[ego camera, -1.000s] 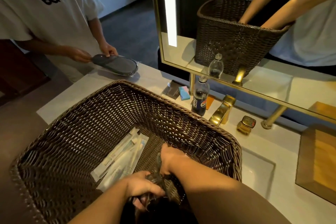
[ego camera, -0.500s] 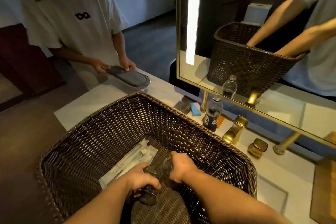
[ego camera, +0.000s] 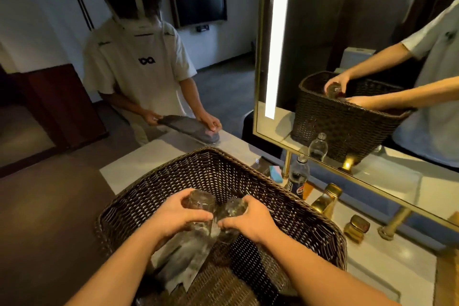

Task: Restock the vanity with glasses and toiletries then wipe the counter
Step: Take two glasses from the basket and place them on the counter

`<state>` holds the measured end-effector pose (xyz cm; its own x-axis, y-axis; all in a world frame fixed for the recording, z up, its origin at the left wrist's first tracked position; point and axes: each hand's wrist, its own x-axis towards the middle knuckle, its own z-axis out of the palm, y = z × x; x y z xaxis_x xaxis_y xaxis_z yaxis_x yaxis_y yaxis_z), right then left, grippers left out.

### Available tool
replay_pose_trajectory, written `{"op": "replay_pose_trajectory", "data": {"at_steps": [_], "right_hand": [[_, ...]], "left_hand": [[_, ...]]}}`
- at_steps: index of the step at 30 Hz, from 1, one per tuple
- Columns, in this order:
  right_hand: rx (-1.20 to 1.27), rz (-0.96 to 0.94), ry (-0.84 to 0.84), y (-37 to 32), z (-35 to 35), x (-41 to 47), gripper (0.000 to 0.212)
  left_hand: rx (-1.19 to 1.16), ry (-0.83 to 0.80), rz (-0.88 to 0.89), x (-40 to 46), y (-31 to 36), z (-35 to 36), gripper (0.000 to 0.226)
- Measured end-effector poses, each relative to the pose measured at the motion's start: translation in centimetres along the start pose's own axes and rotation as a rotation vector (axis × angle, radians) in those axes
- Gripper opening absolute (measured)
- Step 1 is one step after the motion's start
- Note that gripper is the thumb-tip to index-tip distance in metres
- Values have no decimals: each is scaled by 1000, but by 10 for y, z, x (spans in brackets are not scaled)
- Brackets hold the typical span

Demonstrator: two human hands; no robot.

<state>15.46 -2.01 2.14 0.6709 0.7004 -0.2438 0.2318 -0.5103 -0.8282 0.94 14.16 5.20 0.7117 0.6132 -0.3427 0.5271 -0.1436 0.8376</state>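
Over the wicker basket [ego camera: 248,176], on the vanity counter [ego camera: 139,161]. My left hand [ego camera: 178,216] grips one clear glass [ego camera: 198,202]; my right hand [ego camera: 250,221] grips a second glass [ego camera: 229,208], the two tumblers nearly touching. Both look see-through, smudgy with reflections. Their lower halves blur into pale packets [ego camera: 181,258] beneath; rims hard to trace. My fingers hide most of each. Basket's near edge cut off.
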Motion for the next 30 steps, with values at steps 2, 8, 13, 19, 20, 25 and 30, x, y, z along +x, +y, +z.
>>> {"op": "replay_pose_trajectory", "data": {"at_steps": [2,8,13,19,20,25,30], "right_hand": [[69,-44,51,-9,-16,-14,59],[322,-115,96,-23,-70,-97,66],[418,-187,203,-6,-108,-181,49],[422,-74,394,55,-142,-264,71],[431,-53,431,67,-147,-278,71],[476,66,636,134,-159,-344,67],[499,184,746,197,-175,-397,69]], "left_hand": [[-66,96,127,-21,15,-1,69],[-335,198,389,-94,53,29,62],[-416,163,455,-148,70,78,59],[-402,-14,514,-198,89,148,68],[-405,-54,512,-203,89,163,71],[-358,-313,439,-221,88,250,71],[-318,-488,297,-233,81,341,64]]}}
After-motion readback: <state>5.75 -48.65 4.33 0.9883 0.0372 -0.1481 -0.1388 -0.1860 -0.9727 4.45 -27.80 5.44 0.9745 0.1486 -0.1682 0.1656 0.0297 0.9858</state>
